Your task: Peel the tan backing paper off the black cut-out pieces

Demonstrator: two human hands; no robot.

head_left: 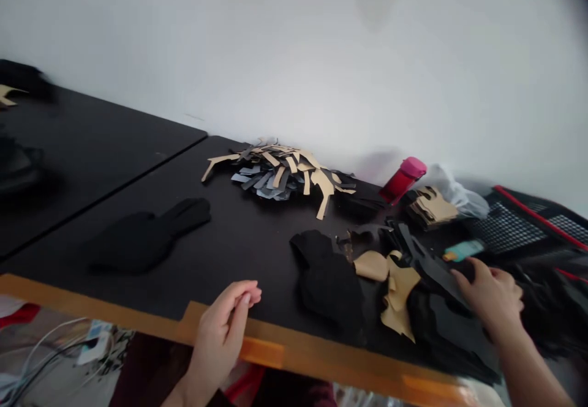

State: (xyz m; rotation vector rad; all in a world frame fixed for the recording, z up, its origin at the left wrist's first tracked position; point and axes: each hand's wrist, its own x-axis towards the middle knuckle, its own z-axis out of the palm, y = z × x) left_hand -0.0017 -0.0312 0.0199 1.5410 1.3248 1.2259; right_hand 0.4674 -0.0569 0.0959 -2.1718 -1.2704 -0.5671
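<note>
Head view: left hand (228,318) loosely clenched over front edge of black table (248,245), thumb against fingers. Right hand (491,294) at dark grey piece (434,266) on table's right side; cannot tell whether grasping it. Tan pieces (399,294) just left, black fabric piece (328,278) farther left.

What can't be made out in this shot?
Head view:
- Right hand: whether it grips or only touches the dark piece; the hand's back hides it.
- Left hand: whether anything sits inside; its curl hides it.
- Dark item: blurred, cut by left edge.
- Mesh bag: cut by right edge.
</note>
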